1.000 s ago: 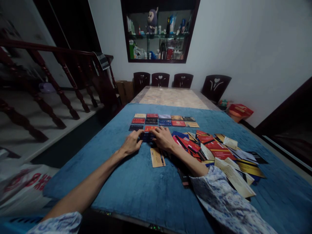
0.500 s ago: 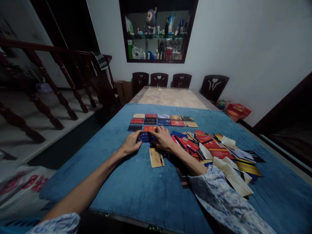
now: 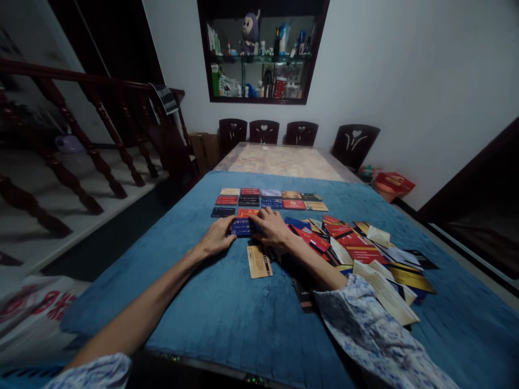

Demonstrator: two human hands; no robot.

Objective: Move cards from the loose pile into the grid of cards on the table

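A dark blue card (image 3: 242,227) with pale print is held by its two ends between my hands, just above the blue cloth. My left hand (image 3: 218,236) pinches its left end between thumb and fingers. At the other end, my right hand (image 3: 271,227) grips it, its fingers covering that edge. Right behind it lies a red-orange card (image 3: 247,213), partly hidden by my right hand. A dark navy card (image 3: 223,212) lies to the left of that one. Nearer to me, a gold card (image 3: 260,262) rests below my right hand.
Rows of cards (image 3: 294,205) lie beyond my hands. On the right spreads a loose heap of cards and paper sleeves (image 3: 357,248). A blue cloth (image 3: 174,324) covers the near table; the bare tabletop (image 3: 284,158) shows behind, with chairs (image 3: 264,132) at the far end.
The blue card is tilted slightly more towards me, its print showing more. Both hands keep their hold in nearly the same place; the view has shifted a little.
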